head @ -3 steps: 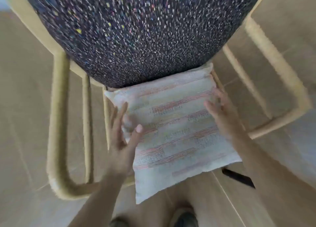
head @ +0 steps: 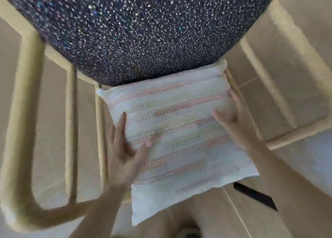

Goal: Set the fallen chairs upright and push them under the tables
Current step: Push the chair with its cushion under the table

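Note:
A chair with a pale yellow tube frame point(head: 23, 130) and a dark speckled seat point(head: 143, 31) stands upright right below me, filling the upper view. Against the seat's near edge lies a white cushion point(head: 181, 133) with pink and yellow woven stripes. My left hand point(head: 124, 153) grips its left edge, thumb on top and fingers spread along the side. My right hand point(head: 233, 123) presses on its right edge by the frame's rail. The image is motion-blurred.
Beige floor tiles point(head: 296, 94) surround the chair. The frame's armrest loops stick out on the left and on the right point(head: 296, 135). A flat black object point(head: 255, 195) lies on the floor under the cushion's near right corner. My shoe point(head: 188, 235) shows at the bottom edge.
The cushion and both hands have shifted only very slightly in the view. The hold on the cushion looks the same.

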Demonstrator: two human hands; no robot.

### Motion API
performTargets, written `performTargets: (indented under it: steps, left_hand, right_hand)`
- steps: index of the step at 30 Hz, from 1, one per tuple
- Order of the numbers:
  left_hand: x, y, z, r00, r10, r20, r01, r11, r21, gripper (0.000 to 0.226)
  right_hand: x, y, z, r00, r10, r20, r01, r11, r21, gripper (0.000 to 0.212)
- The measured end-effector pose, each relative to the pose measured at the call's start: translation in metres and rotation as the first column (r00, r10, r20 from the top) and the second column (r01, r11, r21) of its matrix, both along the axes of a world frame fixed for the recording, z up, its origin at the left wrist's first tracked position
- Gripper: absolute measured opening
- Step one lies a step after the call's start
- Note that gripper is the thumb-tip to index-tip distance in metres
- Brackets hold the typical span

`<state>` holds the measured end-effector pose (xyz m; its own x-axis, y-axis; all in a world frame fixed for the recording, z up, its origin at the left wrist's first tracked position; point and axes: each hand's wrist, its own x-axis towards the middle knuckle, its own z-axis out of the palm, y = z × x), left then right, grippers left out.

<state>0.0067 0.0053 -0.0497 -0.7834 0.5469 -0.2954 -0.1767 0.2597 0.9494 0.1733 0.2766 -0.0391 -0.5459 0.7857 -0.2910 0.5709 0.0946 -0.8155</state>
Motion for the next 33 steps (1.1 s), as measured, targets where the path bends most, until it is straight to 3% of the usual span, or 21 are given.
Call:
performTargets:
  steps: [2,5,8,12,16,18,21,25,29,33]
  left_hand:
    - [0.004,0.001,-0.023,1.000,-0.002,0.021,0.001,1.000,0.022,0.116]
    - [0.002,0.001,-0.039,0.992,0.031,0.119,-0.045,0.993,0.112,0.121]
    - [-0.003,0.004,-0.035,0.969,0.058,0.242,-0.085,0.991,0.102,0.113]
    - [-0.007,-0.007,0.007,0.975,0.108,0.196,-0.119,0.992,0.041,0.106]
    - [-0.024,-0.032,0.095,0.981,0.122,0.153,-0.119,0.992,-0.031,0.092]
    - [-0.040,-0.038,0.154,0.983,0.128,0.134,-0.120,0.990,-0.067,0.090]
    - [-0.067,-0.046,0.239,0.975,0.160,0.153,-0.142,0.983,-0.120,0.080]
    - [-0.122,-0.046,0.365,0.969,0.193,0.152,-0.158,0.964,-0.212,0.094]
    - [-0.182,-0.040,0.428,0.955,0.200,0.221,-0.136,0.952,-0.274,0.075]
    - [-0.244,-0.035,0.464,0.938,0.194,0.288,-0.086,0.932,-0.351,0.076]
  right_hand:
    - [0.011,0.015,-0.018,1.000,-0.011,0.012,0.013,0.984,-0.180,0.082]
    - [0.016,0.025,-0.025,0.996,0.043,0.082,-0.008,0.924,-0.382,0.056]
    - [0.010,0.021,-0.028,0.993,0.024,0.115,0.011,0.955,-0.296,0.063]
    - [0.006,-0.008,0.003,0.996,-0.037,0.085,0.062,0.944,-0.325,0.044]
    - [-0.006,-0.039,0.087,0.993,-0.093,0.067,0.113,0.898,-0.426,0.080]
    - [-0.021,-0.044,0.143,0.992,-0.101,0.075,0.124,0.886,-0.447,0.082]
    - [-0.047,-0.047,0.228,0.988,-0.065,0.137,0.124,0.869,-0.479,0.069]
    - [-0.101,-0.046,0.346,0.979,0.048,0.200,0.060,0.864,-0.500,0.065]
    - [-0.166,-0.043,0.428,0.962,0.139,0.234,0.006,0.849,-0.528,0.058]
    - [-0.227,-0.037,0.500,0.937,0.179,0.300,0.045,0.790,-0.611,0.023]
